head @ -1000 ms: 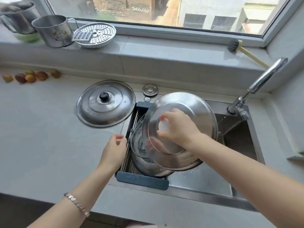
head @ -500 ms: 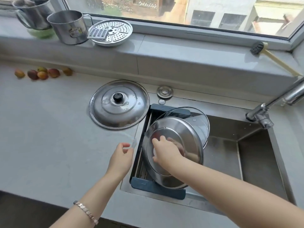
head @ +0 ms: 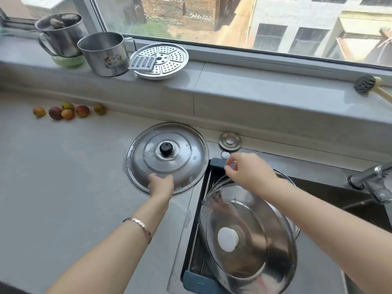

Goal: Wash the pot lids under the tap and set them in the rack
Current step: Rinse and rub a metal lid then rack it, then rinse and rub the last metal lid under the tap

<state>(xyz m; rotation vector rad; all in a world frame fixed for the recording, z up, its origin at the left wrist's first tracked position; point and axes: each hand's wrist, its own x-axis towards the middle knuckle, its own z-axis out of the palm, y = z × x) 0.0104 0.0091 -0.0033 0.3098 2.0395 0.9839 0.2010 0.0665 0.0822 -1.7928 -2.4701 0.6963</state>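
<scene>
Left hand (head: 161,184), grip seemingly round black-knobbed lid (head: 182,143) rim; right hand (head: 248,172) loose, empty, above rack (head: 196,282).

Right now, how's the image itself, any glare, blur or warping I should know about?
Head view: daylight from the window is bright and even; soft glare sits on the white-knob lid in the rack and the black-knob lid on the counter; the wide lens bows the sill; the right hand and the tap at the frame's edge look slightly smeared.

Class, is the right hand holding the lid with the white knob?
No, the right hand is over the rack's far end, fingers off that lid.
</scene>
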